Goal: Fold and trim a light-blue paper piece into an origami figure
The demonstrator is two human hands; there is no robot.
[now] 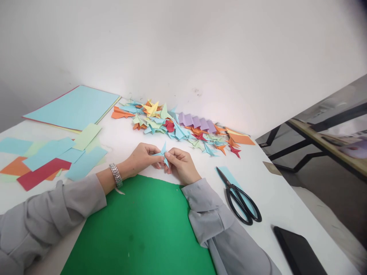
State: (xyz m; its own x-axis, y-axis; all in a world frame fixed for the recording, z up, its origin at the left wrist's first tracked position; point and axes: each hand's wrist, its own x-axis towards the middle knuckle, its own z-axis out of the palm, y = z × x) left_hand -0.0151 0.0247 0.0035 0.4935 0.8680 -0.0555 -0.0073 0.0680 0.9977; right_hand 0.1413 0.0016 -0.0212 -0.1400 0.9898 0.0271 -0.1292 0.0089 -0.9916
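Observation:
Between my two hands is a small light blue folded paper piece [164,149] with pointed ends, raised over the table just past the green sheet [140,229]. My left hand [145,158], with a metal watch at the wrist, pinches its left side between thumb and fingers. On the other side my right hand [182,164] grips it with thumb and forefinger. Beyond the hands lies a heap of folded paper pieces [179,131] in blue, orange, green, red and yellow, with a purple zigzag-folded strip [197,123] on top.
Loose coloured paper rectangles [48,152] overlap at the left, before a stack of large sheets [76,107]. Black-handled scissors [241,196] rest on a blue strip at the right. A black phone [298,250] lies near the right front. The wall borders the table's back.

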